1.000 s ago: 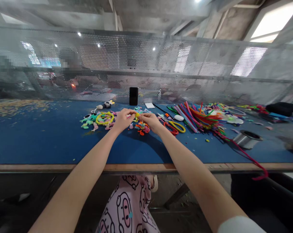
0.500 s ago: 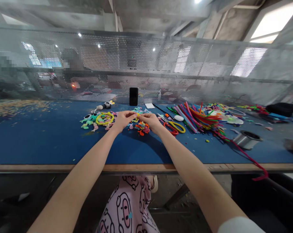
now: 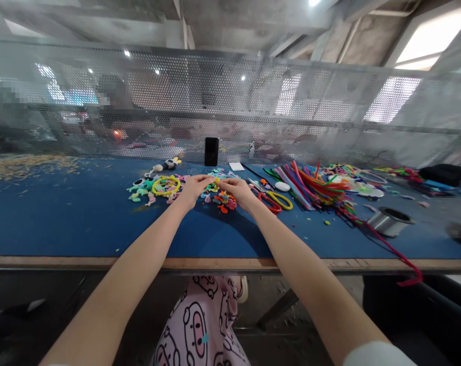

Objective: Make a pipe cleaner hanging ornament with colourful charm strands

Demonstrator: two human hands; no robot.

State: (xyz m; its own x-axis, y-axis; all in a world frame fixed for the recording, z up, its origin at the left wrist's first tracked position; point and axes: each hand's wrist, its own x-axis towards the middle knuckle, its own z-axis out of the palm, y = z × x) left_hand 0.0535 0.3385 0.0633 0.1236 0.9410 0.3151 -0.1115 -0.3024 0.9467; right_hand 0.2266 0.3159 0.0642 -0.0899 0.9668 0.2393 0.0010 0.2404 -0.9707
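Observation:
My left hand (image 3: pixel 194 191) and my right hand (image 3: pixel 238 191) meet above the blue table. Their fingertips pinch a small yellow fuzzy piece, apparently pipe cleaner (image 3: pixel 216 181), from both sides. Fingers partly cover it, so its full shape is hidden. Beneath and around the hands lie many small twisted fuzzy pieces (image 3: pixel 223 204) in orange, pink, purple and teal. Left of my left hand, a yellow fuzzy ring (image 3: pixel 164 194) rests on mint and pink pieces. Scissors with red and yellow handles (image 3: pixel 283 202) lie just right of my right hand.
A bundle of coloured pipe cleaners (image 3: pixel 305 189) lies to the right, near a white oval object (image 3: pixel 282 186). Farther right stands a wire spool (image 3: pixel 390 221); a red strand (image 3: pixel 400 256) hangs over the edge. A black phone (image 3: pixel 211 151) leans against the perforated screen (image 3: pixel 230 96).
Both hands stay nearly in place, still pinching the yellow piece, which shows slightly more between the fingertips. The whole view has shifted very slightly.

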